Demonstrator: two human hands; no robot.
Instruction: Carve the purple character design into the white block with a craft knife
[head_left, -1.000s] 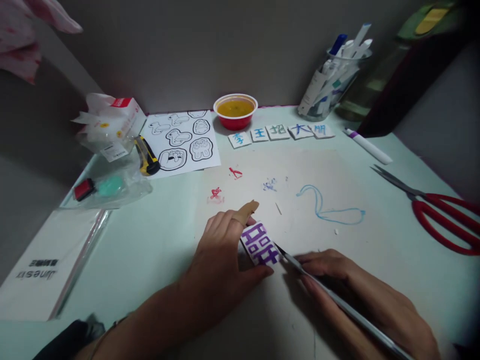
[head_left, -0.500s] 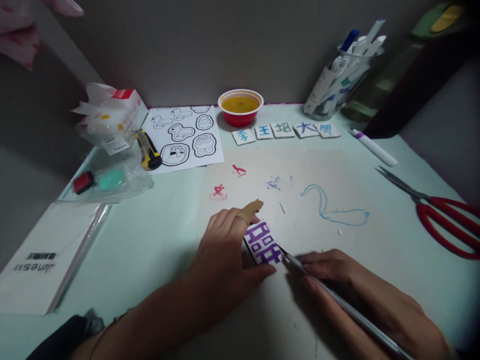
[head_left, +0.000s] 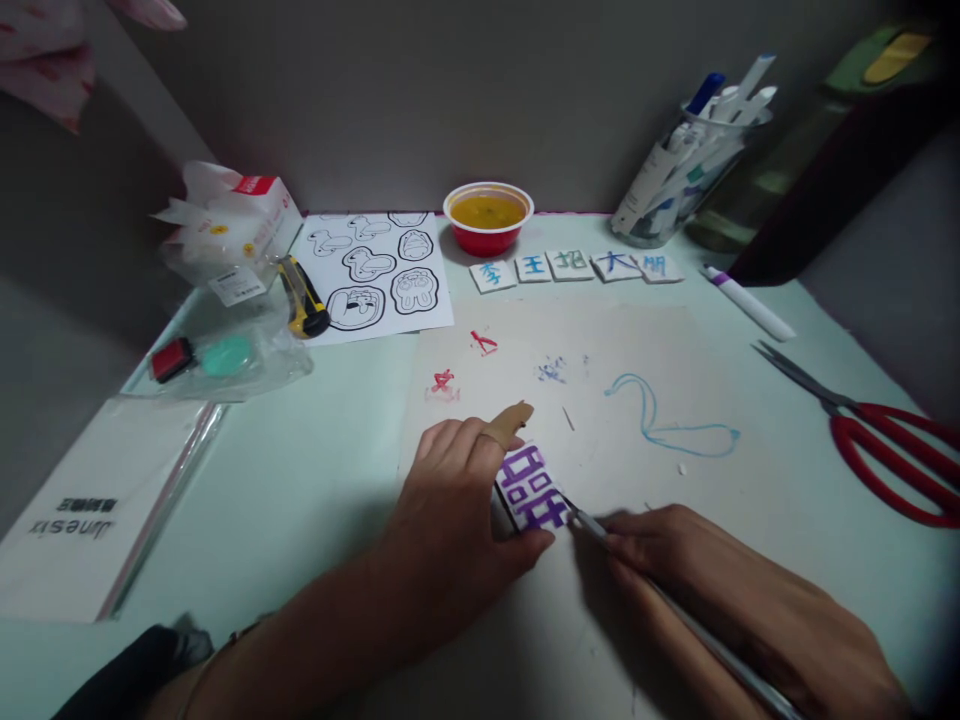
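Farthest left on my feed, a white Junesix packet [head_left: 67, 510] lies near the table edge. Beyond it I see a clear plastic bag [head_left: 281, 350] with a red piece and a green piece inside, then a plastic-wrapped box [head_left: 262, 225]. A yellow-and-black utility knife [head_left: 302, 298] rests along the edge of a sheet of line drawings [head_left: 352, 268]. At the back a red bowl [head_left: 487, 238] holds yellow-orange liquid, with five lettered white tiles [head_left: 574, 264] in a row before it. Right of these stand a cup of markers [head_left: 649, 195] and a bottle [head_left: 780, 165]; a white marker [head_left: 750, 302] and red-handled scissors [head_left: 892, 450] lie near the right side.

In the middle, my left hand [head_left: 457, 515] grips a white block with purple characters [head_left: 531, 488] over the beige mat [head_left: 517, 318], bandaged index finger at the far edge, thumb at the near one, covering part of its left side. My right hand [head_left: 727, 585] holds a slim metal craft knife [head_left: 590, 525] like a pen, slanting up-left, its tip at the block's right edge.
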